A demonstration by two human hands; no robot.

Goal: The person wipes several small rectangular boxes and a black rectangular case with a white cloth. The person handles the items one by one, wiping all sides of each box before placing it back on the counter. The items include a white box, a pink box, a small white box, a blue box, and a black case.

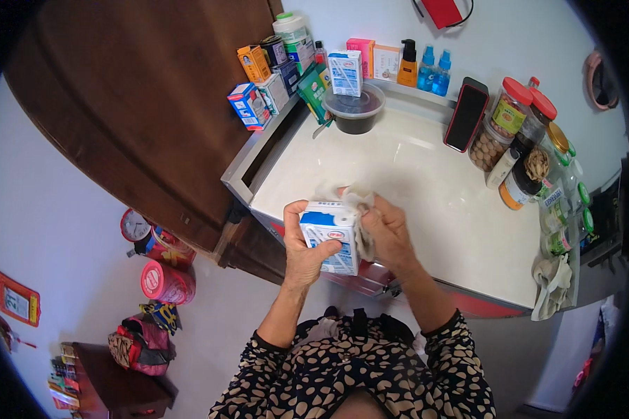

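A small blue-and-white carton (321, 221) is held up over the near edge of the white tabletop. My left hand (305, 246) is closed round its left side, with the thumb across the front. My right hand (390, 234) grips a pale cloth (360, 202) bunched against the carton's upper right corner; its fingertips are partly hidden by the cloth. Farther back, a similar blue-and-white carton (345, 72) stands on the lid of a round plastic tub (354, 112) with dark contents.
Small boxes (258, 101) line the left ledge. Bottles, including blue sprays (441, 73), stand at the back beside a propped phone (467, 115). Lidded jars (510, 108) crowd the right side, with another cloth (553, 286) at the right corner. A brown wooden door (119, 105) rises at left.
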